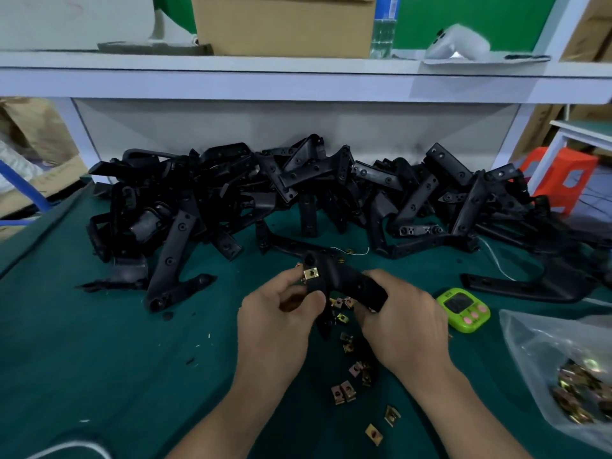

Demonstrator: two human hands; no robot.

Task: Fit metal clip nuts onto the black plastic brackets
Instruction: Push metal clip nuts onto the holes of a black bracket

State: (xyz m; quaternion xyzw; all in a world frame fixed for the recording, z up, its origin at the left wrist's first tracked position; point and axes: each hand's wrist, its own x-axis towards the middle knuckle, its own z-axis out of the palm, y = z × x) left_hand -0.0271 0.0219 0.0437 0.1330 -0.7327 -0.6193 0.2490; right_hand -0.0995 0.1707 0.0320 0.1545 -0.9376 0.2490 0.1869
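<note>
At the left end of the angled black plastic bracket (344, 281), held above the green table (132, 359), the left hand (281, 313) curls in, thumb and forefinger pinching a small brass-coloured metal clip nut (311, 274) against the bracket's edge. The nut looks light, springy and thin-edged, probably best gripped by its flat faces. The bracket seems stiff and light, best held close to that edge. The right hand (404, 323) wraps round the bracket's right arm. Its fingertips are hidden, as is most of the bracket's lower leg, and whether the nut sits fully home cannot be told.
</note>
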